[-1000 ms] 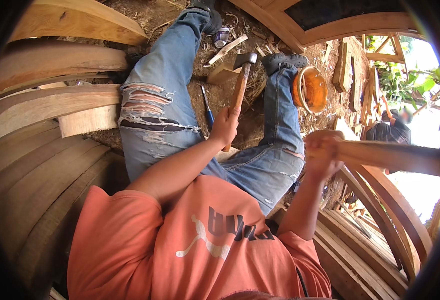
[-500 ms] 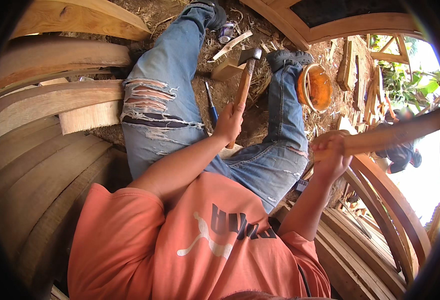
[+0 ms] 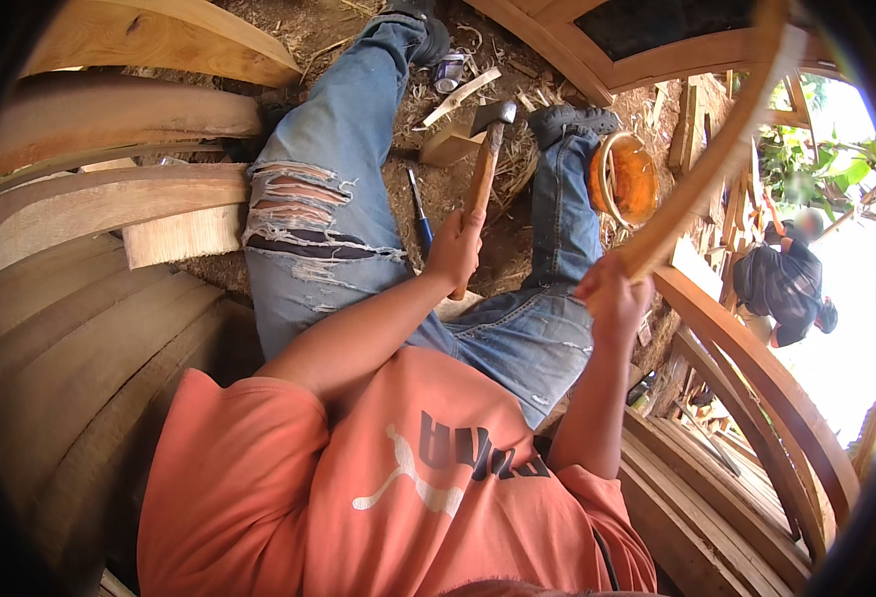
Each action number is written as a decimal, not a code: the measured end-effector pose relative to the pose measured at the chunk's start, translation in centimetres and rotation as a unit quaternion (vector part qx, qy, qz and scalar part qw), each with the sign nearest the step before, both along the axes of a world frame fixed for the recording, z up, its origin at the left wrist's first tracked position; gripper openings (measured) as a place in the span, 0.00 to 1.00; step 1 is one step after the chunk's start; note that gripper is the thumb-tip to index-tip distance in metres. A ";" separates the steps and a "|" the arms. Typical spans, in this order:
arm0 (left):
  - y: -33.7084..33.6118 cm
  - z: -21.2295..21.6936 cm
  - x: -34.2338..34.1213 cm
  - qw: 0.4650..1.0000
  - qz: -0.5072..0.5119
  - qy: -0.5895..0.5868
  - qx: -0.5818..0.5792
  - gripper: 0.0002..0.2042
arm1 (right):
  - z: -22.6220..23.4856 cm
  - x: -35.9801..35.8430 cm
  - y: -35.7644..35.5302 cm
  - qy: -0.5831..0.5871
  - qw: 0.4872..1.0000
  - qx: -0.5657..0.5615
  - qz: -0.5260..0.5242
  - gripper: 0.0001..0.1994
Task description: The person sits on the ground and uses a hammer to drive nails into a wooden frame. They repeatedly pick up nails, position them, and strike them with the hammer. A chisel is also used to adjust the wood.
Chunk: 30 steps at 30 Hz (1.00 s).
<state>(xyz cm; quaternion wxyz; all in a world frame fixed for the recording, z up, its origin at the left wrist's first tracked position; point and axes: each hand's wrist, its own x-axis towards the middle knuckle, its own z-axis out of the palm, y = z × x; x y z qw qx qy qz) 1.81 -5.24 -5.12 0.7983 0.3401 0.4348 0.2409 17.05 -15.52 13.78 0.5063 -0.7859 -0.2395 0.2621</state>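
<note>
My left hand point(image 3: 455, 251) is closed around the wooden handle of a hammer point(image 3: 483, 179), held upright between my legs with its dark metal head at the far end. In my right hand point(image 3: 618, 300) is one end of a long, slightly curved piece of wood point(image 3: 709, 164). That piece slants up and away to the right, its far part blurred. Beyond my left hand, a chisel point(image 3: 423, 221) with a blue handle lies on the ground. A wood block point(image 3: 450, 145) sits on the ground beside the hammer head.
An orange bucket point(image 3: 639, 181) lies beside my right foot. Curved timbers point(image 3: 109, 189) are stacked on my left, and more boards point(image 3: 697, 497) lie on the right. A small can point(image 3: 449, 73) stands among shavings. Another person point(image 3: 781, 284) is bent over at the right.
The piece of wood in my right hand has swung from pointing right to pointing up and away. My right hand has shifted slightly left. My left hand and the hammer have hardly moved.
</note>
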 end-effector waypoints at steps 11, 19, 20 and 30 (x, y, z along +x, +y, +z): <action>-0.1 0.8 -0.2 0.999 -0.009 0.009 0.034 0.24 | -10.3 -1.6 -1.8 0.109 0.956 -0.253 0.101 0.09; 0.3 0.1 -0.2 1.000 0.005 -0.003 0.009 0.23 | -3.7 6.5 -8.4 0.005 0.992 -0.050 -0.116 0.11; 0.3 0.2 -0.1 1.000 0.003 0.000 0.012 0.23 | -4.0 7.8 -10.1 0.004 0.989 -0.040 -0.140 0.11; 0.3 -0.3 -0.3 0.999 -0.007 -0.005 0.033 0.25 | -19.1 14.2 -25.4 0.094 0.892 -0.348 -0.271 0.36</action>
